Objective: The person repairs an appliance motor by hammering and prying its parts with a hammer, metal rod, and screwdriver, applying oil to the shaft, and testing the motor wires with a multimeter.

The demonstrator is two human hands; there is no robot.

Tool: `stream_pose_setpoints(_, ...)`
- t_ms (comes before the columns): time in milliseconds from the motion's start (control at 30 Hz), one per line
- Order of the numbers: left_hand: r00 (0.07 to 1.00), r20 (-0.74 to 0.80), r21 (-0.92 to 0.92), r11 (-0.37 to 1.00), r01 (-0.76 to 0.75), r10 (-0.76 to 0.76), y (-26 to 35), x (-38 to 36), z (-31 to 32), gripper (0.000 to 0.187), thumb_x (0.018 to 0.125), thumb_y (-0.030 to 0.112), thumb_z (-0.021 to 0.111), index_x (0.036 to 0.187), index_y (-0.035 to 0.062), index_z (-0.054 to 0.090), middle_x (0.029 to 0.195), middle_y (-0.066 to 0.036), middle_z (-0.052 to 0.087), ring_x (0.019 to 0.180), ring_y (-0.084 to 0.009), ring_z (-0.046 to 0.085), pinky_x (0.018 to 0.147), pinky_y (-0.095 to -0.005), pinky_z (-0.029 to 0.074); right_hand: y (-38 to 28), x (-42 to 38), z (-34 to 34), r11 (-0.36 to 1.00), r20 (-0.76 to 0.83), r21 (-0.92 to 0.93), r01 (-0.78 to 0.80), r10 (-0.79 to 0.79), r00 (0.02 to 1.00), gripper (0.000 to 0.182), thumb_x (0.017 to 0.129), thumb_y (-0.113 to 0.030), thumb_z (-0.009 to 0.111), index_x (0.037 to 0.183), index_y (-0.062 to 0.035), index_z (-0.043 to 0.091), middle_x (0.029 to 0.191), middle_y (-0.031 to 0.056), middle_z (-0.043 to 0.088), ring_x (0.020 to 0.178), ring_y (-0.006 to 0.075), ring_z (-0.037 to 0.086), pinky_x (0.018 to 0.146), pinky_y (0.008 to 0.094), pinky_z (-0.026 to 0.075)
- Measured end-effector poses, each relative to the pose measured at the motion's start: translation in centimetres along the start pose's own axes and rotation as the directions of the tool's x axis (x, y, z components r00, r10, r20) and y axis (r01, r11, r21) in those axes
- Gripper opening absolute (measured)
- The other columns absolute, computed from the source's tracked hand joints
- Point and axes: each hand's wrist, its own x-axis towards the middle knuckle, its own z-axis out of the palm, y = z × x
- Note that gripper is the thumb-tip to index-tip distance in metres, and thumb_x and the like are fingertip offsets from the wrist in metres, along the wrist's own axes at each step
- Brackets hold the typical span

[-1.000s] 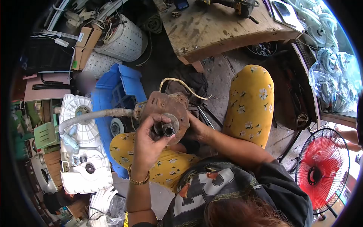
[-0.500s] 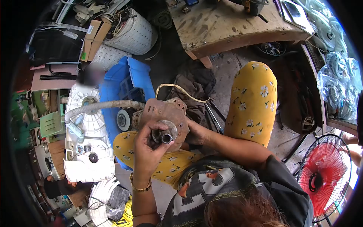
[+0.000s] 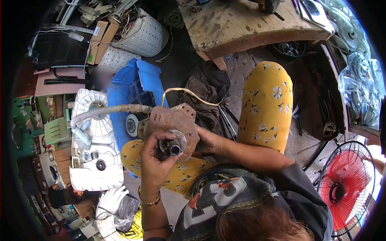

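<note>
Your fingers [image 3: 157,138] of the left hand [image 3: 155,160] curl closed around the short metal shaft [image 3: 173,148] that sticks up from the rusty motor housing [image 3: 171,122], which sits over your lap between your knees. Your right hand [image 3: 207,140] is closed against the housing's right side, steadying it, while a grey hose [image 3: 105,111] runs off its left side past the blue crate [image 3: 128,90] toward the white plastic cover [image 3: 94,160].
</note>
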Motion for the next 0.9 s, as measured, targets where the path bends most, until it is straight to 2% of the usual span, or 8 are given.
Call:
stream_pose_setpoints(233, 0.999, -0.002, 0.093, 0.995, -0.047, 0.047, -0.4, 0.3, 0.1, 0.037, 0.066, -0.011, 0.068, 0.096, 0.0030, 0.052, 0.095, -0.003, 0.054, 0.090, -0.0107, 0.054, 0.079, -0.0234, 0.044, 0.2, 0.1, -0.5, 1.000, 0.010, -0.008, 0.015, -0.015, 1.000, 0.059, 0.087, -0.046, 0.049, 0.132, -0.0094, 0.036, 0.130, 0.0111, 0.044, 0.118, 0.0233, 0.046, 0.098, 0.0415, 0.039)
stream_pose_setpoints(333, 0.994, -0.015, 0.321, 0.942, -0.098, 0.108, -0.8, 0.8, 0.3, 0.039, 0.063, -0.008, 0.071, 0.096, 0.0025, 0.052, 0.095, -0.006, 0.054, 0.089, -0.0134, 0.055, 0.078, -0.0251, 0.044, 0.0, 0.0, -1.2, 1.000, -0.011, 0.011, -0.012, 0.012, 1.000, 0.057, 0.088, -0.045, 0.048, 0.132, -0.0095, 0.038, 0.129, 0.0101, 0.045, 0.116, 0.0221, 0.047, 0.097, 0.0404, 0.040)
stream_pose_setpoints(567, 0.980, -0.049, 0.234, 0.956, -0.176, 0.193, -3.2, 4.0, 1.0, 0.042, 0.067, 0.006, 0.073, 0.103, 0.0006, 0.053, 0.094, -0.009, 0.059, 0.083, -0.0166, 0.057, 0.075, -0.0282, 0.045, 0.0, 0.2, -4.3, 0.986, -0.112, -0.110, 0.129, -0.141, 0.984, 0.051, 0.091, -0.039, 0.045, 0.131, -0.0090, 0.039, 0.129, 0.0084, 0.046, 0.114, 0.0193, 0.048, 0.098, 0.0365, 0.038)
stream_pose_setpoints(667, 0.987, 0.123, 0.226, 0.966, -0.127, 0.101, -5.6, 5.8, 0.7, 0.036, 0.068, 0.007, 0.073, 0.099, 0.0006, 0.055, 0.085, -0.008, 0.060, 0.078, -0.0156, 0.058, 0.072, -0.0271, 0.045, -0.6, -0.4, -6.0, 0.990, -0.216, -0.094, 0.105, -0.123, 0.968, 0.052, 0.091, -0.040, 0.046, 0.132, -0.0089, 0.038, 0.129, 0.0084, 0.046, 0.115, 0.0201, 0.048, 0.099, 0.0367, 0.038)
stream_pose_setpoints(800, 0.996, 0.091, -0.124, 0.992, -0.012, 0.024, -10.8, 7.6, 1.2, 0.028, 0.070, 0.005, 0.071, 0.095, 0.0030, 0.057, 0.080, -0.002, 0.060, 0.073, -0.0103, 0.056, 0.066, -0.0242, 0.046, -3.0, -1.1, -4.7, 0.936, -0.458, -0.348, 0.041, -0.209, 0.864, 0.058, 0.089, -0.044, 0.048, 0.132, -0.0075, 0.038, 0.130, 0.0095, 0.045, 0.115, 0.0228, 0.047, 0.099, 0.0373, 0.037)
stream_pose_setpoints(833, 0.995, 0.075, -0.251, 0.964, 0.089, -0.072, -11.1, 7.6, 1.5, 0.026, 0.071, 0.003, 0.070, 0.093, 0.0042, 0.057, 0.080, -0.001, 0.059, 0.068, -0.0076, 0.056, 0.058, -0.0213, 0.046, -3.1, -0.3, -10.5, 0.857, -0.483, -0.515, -0.012, -0.279, 0.830, 0.063, 0.086, -0.045, 0.052, 0.133, -0.0066, 0.036, 0.129, 0.0139, 0.046, 0.117, 0.0265, 0.046, 0.098, 0.0369, 0.037)
stream_pose_setpoints(867, 0.996, 0.053, -0.293, 0.952, 0.089, -0.076, -11.5, 7.5, 2.0, 0.025, 0.071, 0.003, 0.070, 0.092, 0.0038, 0.057, 0.080, -0.001, 0.060, 0.066, -0.0073, 0.055, 0.056, -0.0208, 0.046, -4.0, -0.7, -10.6, 0.551, -0.502, -0.811, -0.197, -0.481, 0.719, 0.063, 0.084, -0.043, 0.054, 0.133, -0.0066, 0.037, 0.128, 0.0157, 0.046, 0.116, 0.0277, 0.047, 0.097, 0.0367, 0.038)
stream_pose_setpoints(900, 0.996, 0.030, -0.336, 0.938, 0.090, -0.085, -12.0, 7.5, 2.7, 0.024, 0.071, 0.002, 0.070, 0.091, 0.0034, 0.057, 0.080, -0.001, 0.060, 0.065, -0.0070, 0.055, 0.054, -0.0202, 0.046, -5.5, -1.3, -10.5, 0.151, -0.407, -0.894, -0.421, -0.664, 0.627, 0.064, 0.082, -0.041, 0.057, 0.132, -0.0067, 0.037, 0.128, 0.0176, 0.046, 0.115, 0.0289, 0.047, 0.097, 0.0366, 0.038)
